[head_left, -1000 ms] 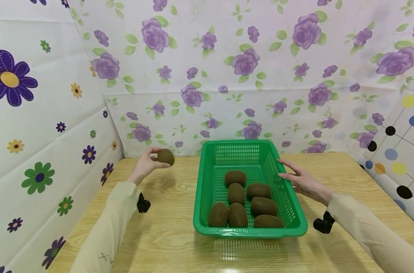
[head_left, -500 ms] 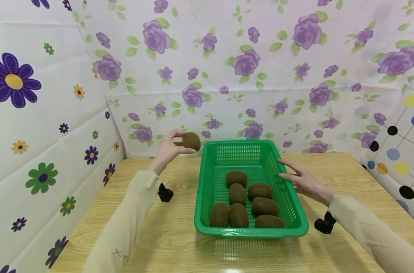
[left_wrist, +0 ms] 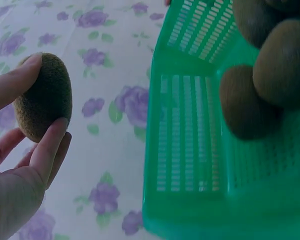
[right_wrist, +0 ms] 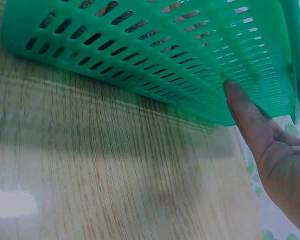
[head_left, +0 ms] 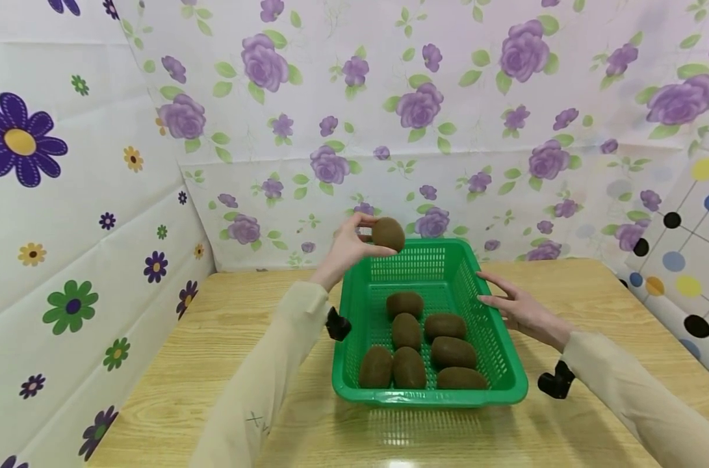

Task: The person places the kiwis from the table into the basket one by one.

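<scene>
Between thumb and fingertips, my left hand [head_left: 345,252] pinches a brown fuzzy kiwi [head_left: 388,234], held up over the far left part of a green plastic basket [head_left: 427,398]. In the left wrist view, the kiwi [left_wrist: 44,97] is upright between the thumb and fingers, apart from the basket. My right hand [head_left: 524,313] holds the basket's right rim, thumb and index finger over the edge. One finger [right_wrist: 250,112] presses against the perforated outer wall in the right wrist view. Several kiwis [head_left: 453,352] lie inside the basket, mostly toward its near half.
The basket stands on a wood-grain table [head_left: 214,364]. Behind it hangs a purple-flowered cloth [head_left: 331,97]. More patterned cloth covers the left and right sides. A black wrist mount [head_left: 338,324] is on the left arm, another [head_left: 555,381] on the right.
My left hand has carried the kiwi up and to the right, from above the table left of the basket to over its far left part. The right hand stays at the rim.
</scene>
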